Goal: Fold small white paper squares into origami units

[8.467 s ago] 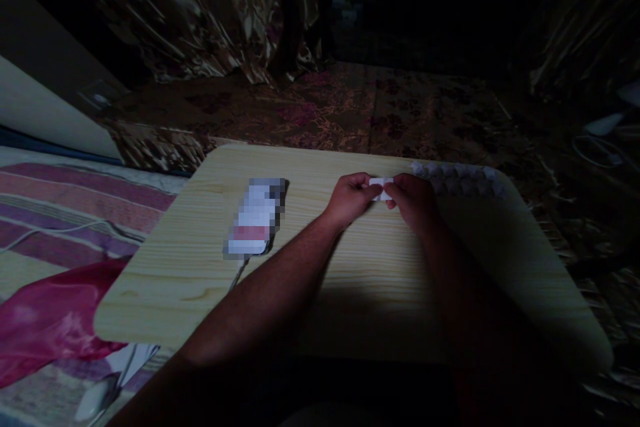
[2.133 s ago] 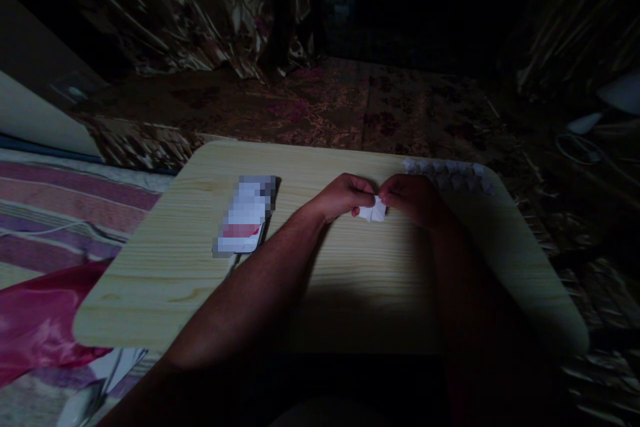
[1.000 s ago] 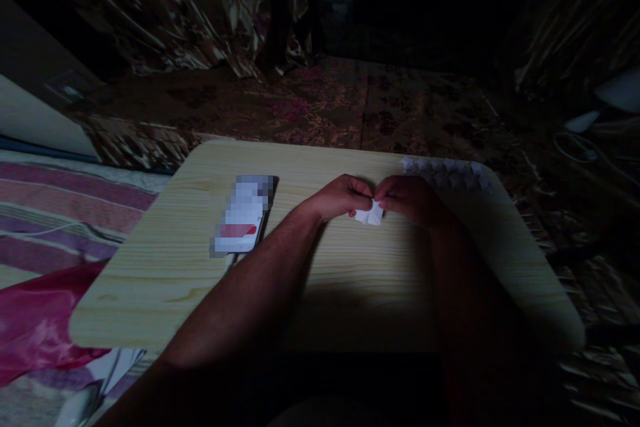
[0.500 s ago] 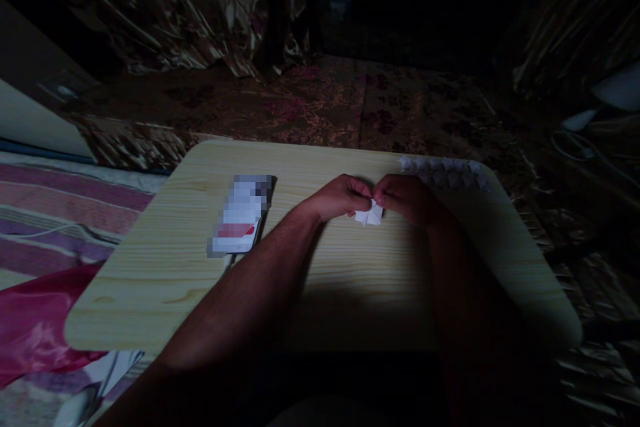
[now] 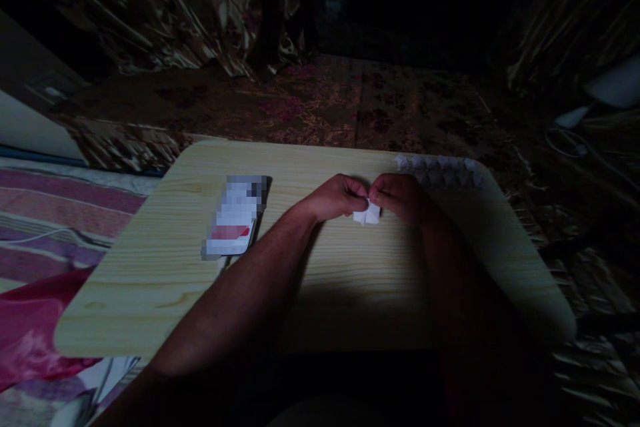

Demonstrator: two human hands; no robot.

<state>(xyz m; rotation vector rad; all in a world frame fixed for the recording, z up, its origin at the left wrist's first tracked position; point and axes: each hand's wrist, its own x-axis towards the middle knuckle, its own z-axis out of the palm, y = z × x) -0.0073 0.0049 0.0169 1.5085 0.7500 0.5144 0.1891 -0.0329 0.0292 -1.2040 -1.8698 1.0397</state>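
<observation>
A small piece of folded white paper point(image 5: 367, 214) is held over the middle of the wooden table point(image 5: 360, 280), with crease lines showing on it. My left hand point(image 5: 342, 197) pinches its left side between thumb and fingers. From the right, my right hand point(image 5: 397, 197) grips the upper edge, its fingertips close to those of the left. The fingers hide the top of the paper. Beyond my right hand, several small folded white paper pieces point(image 5: 440, 170) stand in two rows at the table's far right corner.
A phone point(image 5: 235, 217) with a blurred screen lies left of my forearm, a cable running from its lower end. Striped bedding point(image 5: 65, 207) and a pink cloth point(image 5: 40, 327) are at the left. A white lamp point(image 5: 615, 83) stands at the right, and patterned fabric point(image 5: 350, 100) lies behind the table.
The view has shifted slightly, so the scene sits a little further left. Both hands keep hold of the folded paper, with hardly any visible change in their grip.
</observation>
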